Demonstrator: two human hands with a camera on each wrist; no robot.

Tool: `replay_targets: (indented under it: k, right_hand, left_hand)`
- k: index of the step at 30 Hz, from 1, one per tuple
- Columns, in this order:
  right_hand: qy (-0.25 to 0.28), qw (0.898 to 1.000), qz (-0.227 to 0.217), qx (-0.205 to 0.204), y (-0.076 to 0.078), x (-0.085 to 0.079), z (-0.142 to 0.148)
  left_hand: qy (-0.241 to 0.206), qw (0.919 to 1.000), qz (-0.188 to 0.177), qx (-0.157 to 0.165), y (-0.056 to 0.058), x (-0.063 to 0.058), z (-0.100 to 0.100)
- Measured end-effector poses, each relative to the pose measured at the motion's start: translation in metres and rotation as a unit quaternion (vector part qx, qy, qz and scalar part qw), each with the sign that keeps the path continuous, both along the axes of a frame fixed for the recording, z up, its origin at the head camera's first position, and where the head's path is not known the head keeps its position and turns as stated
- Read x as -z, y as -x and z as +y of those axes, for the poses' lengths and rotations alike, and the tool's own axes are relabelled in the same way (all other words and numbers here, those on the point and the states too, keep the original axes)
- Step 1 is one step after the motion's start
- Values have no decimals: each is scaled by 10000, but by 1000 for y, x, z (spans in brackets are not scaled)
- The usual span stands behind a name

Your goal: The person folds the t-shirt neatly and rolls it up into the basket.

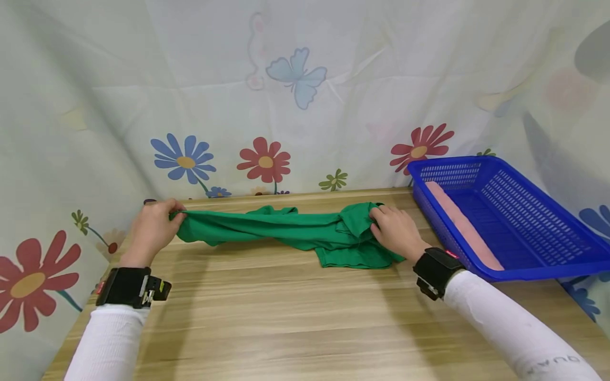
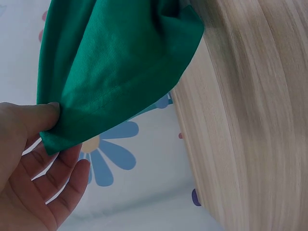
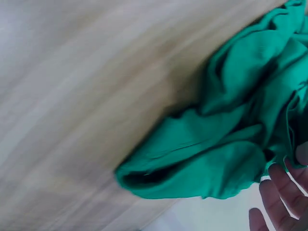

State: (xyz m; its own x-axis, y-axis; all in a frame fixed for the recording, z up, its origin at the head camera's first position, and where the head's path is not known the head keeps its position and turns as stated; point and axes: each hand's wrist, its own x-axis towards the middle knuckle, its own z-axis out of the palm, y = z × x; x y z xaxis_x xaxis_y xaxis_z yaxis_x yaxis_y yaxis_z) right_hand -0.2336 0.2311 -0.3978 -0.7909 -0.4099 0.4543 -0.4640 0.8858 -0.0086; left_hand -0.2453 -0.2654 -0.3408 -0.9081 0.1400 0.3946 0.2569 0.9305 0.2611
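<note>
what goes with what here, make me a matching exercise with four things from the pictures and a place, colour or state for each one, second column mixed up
Column one
1. left hand
2. right hand
3. pink cloth
4. basket

Column two
A. blue, with holes in its walls
B. at the bunched end of the green cloth
C. lying inside the basket, along one side
D. pinching a corner at the stretched end of the green cloth

Right pairs
1-D, 2-B, 3-C, 4-A
</note>
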Motion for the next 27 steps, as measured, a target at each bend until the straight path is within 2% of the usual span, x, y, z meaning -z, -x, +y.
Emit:
replay_targets:
  k: [6, 12, 16, 22, 27]
  right_hand:
    - [637, 9972, -328, 235, 6, -10, -14]
    - [1488, 9849, -686, 556, 14, -20, -27]
    - [1806, 9780, -806, 667, 20, -32, -29]
    - [1718, 9732, -1201, 941, 31, -62, -17]
    - [1277, 9830, -929, 939, 40, -90, 2]
  left_hand:
    - [38, 10000, 8, -25, 1, 3, -1]
    - [12, 10000, -76, -63, 2, 4, -3]
    - [6, 10000, -34, -18, 4, 3, -3]
    - [-28, 9999, 94, 68, 6, -5, -2]
    - [-12, 9998, 156, 86, 12, -15, -1]
